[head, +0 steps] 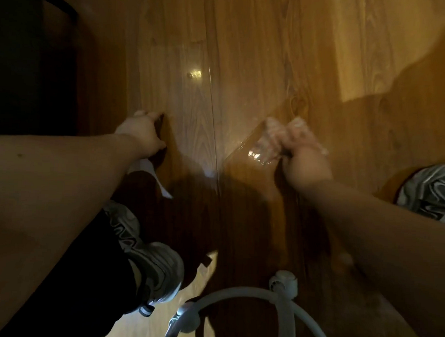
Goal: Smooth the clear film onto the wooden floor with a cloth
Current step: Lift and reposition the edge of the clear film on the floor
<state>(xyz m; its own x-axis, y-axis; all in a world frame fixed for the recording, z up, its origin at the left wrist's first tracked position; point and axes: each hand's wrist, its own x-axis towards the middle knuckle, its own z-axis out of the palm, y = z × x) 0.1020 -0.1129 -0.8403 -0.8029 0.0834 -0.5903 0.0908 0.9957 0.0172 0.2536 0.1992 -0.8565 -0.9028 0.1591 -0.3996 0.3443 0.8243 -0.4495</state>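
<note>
Right hand (303,156) grips crinkled glossy film (261,152); left hand (141,131), white cloth (162,186).

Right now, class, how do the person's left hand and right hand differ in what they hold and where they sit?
The left hand grips a white cloth trailing beneath it; the right hand grips bunched, glinting clear film. The left hand sits left of the long floor seam, the right hand right of it. Both reach down to the wooden floor.
</note>
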